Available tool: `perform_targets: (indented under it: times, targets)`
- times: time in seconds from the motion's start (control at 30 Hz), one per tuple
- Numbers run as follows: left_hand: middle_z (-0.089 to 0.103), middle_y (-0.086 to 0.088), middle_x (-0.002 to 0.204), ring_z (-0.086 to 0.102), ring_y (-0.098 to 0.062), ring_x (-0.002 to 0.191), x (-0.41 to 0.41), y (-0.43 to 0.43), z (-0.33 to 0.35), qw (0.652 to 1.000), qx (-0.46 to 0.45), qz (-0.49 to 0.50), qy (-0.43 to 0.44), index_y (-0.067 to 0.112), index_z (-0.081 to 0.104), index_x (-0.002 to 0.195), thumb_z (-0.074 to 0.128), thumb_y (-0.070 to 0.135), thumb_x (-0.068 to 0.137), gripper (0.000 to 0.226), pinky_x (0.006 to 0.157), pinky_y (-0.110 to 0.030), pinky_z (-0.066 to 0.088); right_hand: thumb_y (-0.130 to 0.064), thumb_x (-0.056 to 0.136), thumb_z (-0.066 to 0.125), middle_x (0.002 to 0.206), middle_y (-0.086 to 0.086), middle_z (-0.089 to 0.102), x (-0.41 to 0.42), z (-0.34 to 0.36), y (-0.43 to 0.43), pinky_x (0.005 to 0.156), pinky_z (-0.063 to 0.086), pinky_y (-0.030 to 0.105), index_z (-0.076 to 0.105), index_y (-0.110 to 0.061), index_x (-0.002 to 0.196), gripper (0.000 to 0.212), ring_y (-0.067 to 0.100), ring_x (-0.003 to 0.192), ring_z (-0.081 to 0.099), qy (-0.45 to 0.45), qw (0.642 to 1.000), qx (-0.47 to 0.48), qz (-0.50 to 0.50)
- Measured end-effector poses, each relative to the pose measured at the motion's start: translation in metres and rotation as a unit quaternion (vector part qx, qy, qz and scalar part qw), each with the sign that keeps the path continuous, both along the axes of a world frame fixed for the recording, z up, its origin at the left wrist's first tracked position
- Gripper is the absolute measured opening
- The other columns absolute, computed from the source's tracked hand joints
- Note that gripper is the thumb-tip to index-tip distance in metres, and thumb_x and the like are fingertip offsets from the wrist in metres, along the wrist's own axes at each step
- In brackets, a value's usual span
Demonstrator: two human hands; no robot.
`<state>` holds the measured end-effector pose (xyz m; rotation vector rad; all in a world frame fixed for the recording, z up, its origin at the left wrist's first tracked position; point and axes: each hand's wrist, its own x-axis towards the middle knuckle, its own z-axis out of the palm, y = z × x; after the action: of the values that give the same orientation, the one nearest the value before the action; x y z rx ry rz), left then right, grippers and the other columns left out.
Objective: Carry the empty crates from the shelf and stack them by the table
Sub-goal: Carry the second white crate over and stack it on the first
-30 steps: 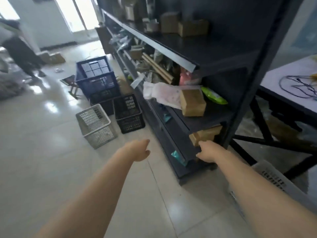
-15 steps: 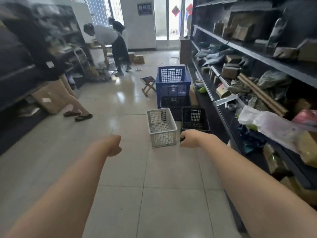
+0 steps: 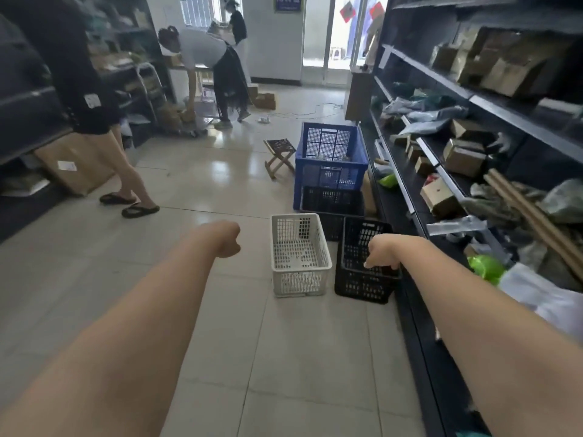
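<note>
Several empty crates stand on the tiled floor beside the dark shelf [image 3: 407, 197]. A white crate [image 3: 299, 280] and a small black crate [image 3: 362, 287] sit side by side nearest me. Behind them another black crate [image 3: 331, 200] lies low, with a tall blue crate [image 3: 331, 152] on or behind it. My right hand [image 3: 381, 252], fingers curled down and holding nothing I can see, overlaps the small black crate's near rim; contact is unclear. To the left of the white crate, my left hand [image 3: 228, 239] hangs in a loose fist, apart from everything.
The shelf on the right is full of cardboard boxes and bags. A folding stool [image 3: 279, 152] stands left of the blue crate. One person in sandals [image 3: 126, 184] stands at the left by a cardboard box [image 3: 75, 165]; another person [image 3: 208, 58] bends over further back.
My view has swung left from the shelf end to the aisle and come closer to the crates. Both arms now reach toward them, the right hand in front of the small black crate.
</note>
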<state>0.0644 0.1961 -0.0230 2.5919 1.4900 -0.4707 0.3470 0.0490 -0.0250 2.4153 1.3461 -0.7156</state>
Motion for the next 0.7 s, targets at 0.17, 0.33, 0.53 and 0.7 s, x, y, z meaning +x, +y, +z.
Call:
perform_targets:
  times: [0.17,0.33,0.53,0.7]
  targets:
    - [0.048,-0.012,0.138,0.047,-0.032,0.124,0.051,0.097,0.019,0.998,0.002,0.009,-0.062,0.009,0.048,0.131,0.048,0.028,0.094,0.043,0.102,-0.038,0.041,-0.036,0.088,0.058,0.126,0.007,0.056,0.039,0.018,0.115,0.08,0.047,0.033,0.051,-0.013,0.13,0.048,0.023,0.098,0.056,0.016,0.998,0.052,0.014]
    - [0.052,-0.01,0.135,0.049,-0.031,0.122,0.078,0.193,0.012,0.995,0.001,0.006,-0.098,0.015,0.05,0.131,0.048,0.03,0.092,0.042,0.1,-0.036,0.041,-0.039,0.085,0.06,0.107,0.001,0.058,0.058,0.01,0.211,0.061,0.047,0.03,0.052,-0.018,0.128,0.048,0.018,0.084,0.063,0.058,0.998,0.029,0.006]
    - [0.052,-0.014,0.133,0.049,-0.033,0.119,0.112,0.346,0.008,0.991,0.0,-0.008,-0.13,0.01,0.052,0.128,0.049,0.023,0.093,0.038,0.102,-0.039,0.04,-0.041,0.086,0.059,0.114,0.004,0.058,0.103,-0.013,0.319,0.081,0.055,0.038,0.05,-0.016,0.129,0.05,0.021,0.089,0.064,0.057,0.996,0.029,-0.055]
    - [0.056,-0.016,0.128,0.055,-0.033,0.114,0.166,0.461,0.009,0.987,-0.04,-0.048,-0.146,0.006,0.056,0.122,0.053,0.024,0.092,0.035,0.095,-0.034,0.042,-0.037,0.088,0.058,0.105,0.004,0.054,0.142,-0.022,0.393,0.079,0.05,0.035,0.052,-0.01,0.126,0.047,0.023,0.086,0.056,0.039,0.991,0.024,-0.124]
